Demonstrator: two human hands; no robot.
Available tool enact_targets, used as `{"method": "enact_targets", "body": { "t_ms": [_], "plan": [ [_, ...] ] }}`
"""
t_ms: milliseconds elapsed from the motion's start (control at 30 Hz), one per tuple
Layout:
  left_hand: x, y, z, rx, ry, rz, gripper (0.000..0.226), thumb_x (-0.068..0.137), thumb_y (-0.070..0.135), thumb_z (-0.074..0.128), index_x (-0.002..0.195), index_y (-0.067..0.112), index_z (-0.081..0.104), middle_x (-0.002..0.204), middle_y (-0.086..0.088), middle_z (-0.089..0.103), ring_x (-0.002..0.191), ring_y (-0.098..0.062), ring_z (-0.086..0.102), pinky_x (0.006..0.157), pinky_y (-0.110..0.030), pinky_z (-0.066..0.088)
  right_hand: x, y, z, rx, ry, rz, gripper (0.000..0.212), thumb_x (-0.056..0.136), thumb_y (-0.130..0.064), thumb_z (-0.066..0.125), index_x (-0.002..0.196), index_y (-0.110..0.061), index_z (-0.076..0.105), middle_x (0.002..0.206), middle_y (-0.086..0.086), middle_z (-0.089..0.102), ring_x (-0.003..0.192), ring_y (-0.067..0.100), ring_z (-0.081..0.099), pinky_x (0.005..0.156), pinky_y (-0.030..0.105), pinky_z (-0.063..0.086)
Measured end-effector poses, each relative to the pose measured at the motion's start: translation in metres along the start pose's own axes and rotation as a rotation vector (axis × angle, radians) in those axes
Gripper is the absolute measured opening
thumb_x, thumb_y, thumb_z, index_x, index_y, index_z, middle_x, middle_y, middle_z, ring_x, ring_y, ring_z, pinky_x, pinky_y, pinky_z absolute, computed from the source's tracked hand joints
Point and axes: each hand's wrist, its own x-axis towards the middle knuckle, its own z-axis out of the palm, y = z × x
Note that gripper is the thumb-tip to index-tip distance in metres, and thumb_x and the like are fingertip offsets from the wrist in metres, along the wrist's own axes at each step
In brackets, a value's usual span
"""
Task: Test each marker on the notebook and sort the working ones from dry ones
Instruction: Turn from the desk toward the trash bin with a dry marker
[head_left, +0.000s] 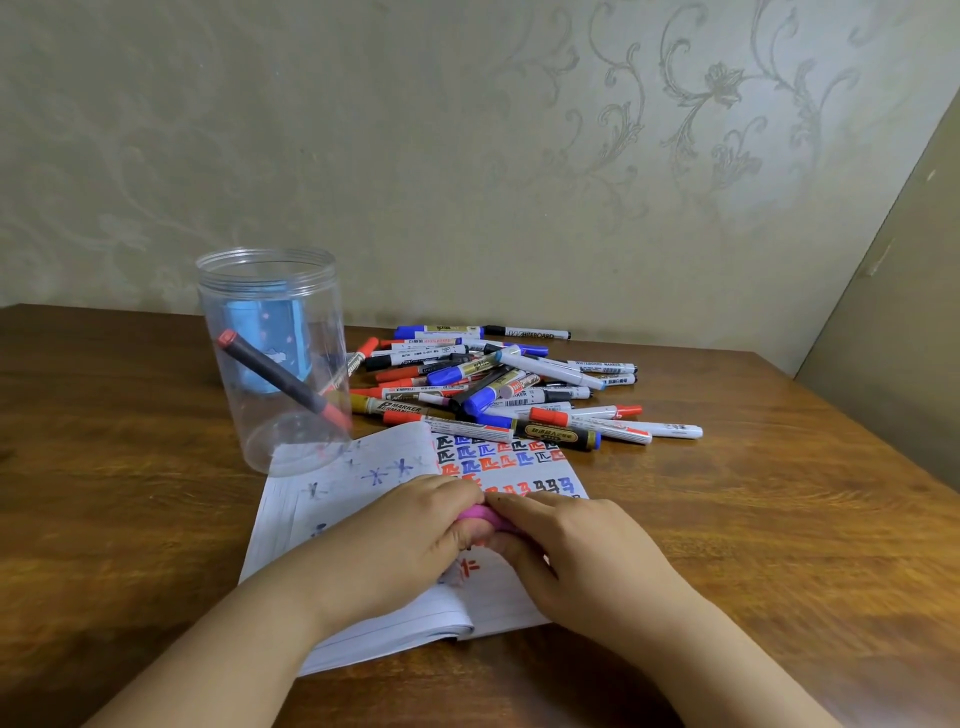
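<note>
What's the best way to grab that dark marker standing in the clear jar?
Judging by its pose, reach down through the jar's open mouth and pinch the dark marker's upper red end near the left wall. It leans diagonally, lower tip at the right of the base, so only the top is reachable.

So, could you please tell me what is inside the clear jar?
Inside the jar one dark marker with red ends leans diagonally. A blue shape shows through the wall; whether it is inside or behind cannot be told.
</note>
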Motion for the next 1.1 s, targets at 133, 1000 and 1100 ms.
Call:
{"method": "enact_targets", "body": {
  "t_ms": [133,1000,1100],
  "plan": [
    [0.0,-0.001,-0.001,0.007,-0.012,-0.026,0.014,0.095,0.04,0.036,0.087,0.033,0.044,0.084,0.02,0.045,0.085,0.007,0.042,0.073,-0.012,0.034,0.0,0.002,0.001,-0.083,0.013,0.012,0.046,0.091,-0.055,0.028,0.126,-0.037,0.053,0.089,-0.01,0.069,0.073,0.014,0.064,0.05,0.03,0.048],
    [0.001,-0.006,-0.003,-0.144,0.47,-0.266,0.017,0.085,0.03,0.061,0.102,0.025,0.06,0.097,0.014,0.05,0.089,0.002,0.049,0.071,-0.003,0.038,-0.002,0.012,-0.015,1.549,-0.079,0.5,0.015,0.081,-0.018,0.061,0.089,-0.009,0.053,0.062,0.014,0.056,0.047,0.016,0.048,0.043,0.02,0.041],
    [0.002,-0.005,-0.001,-0.131,0.418,-0.286,0.02,0.085,0.032,0.061,0.104,0.026,0.058,0.102,0.012,0.049,0.087,-0.002,0.049,0.068,-0.003,0.037,-0.001,0.004,-0.007,1.213,-0.072,0.497,0.041,0.086,-0.051,0.048,0.089,-0.01,0.051,0.053,0.004,0.049,0.045,0.015,0.038,0.044,0.018,0.033]
  ]
}}
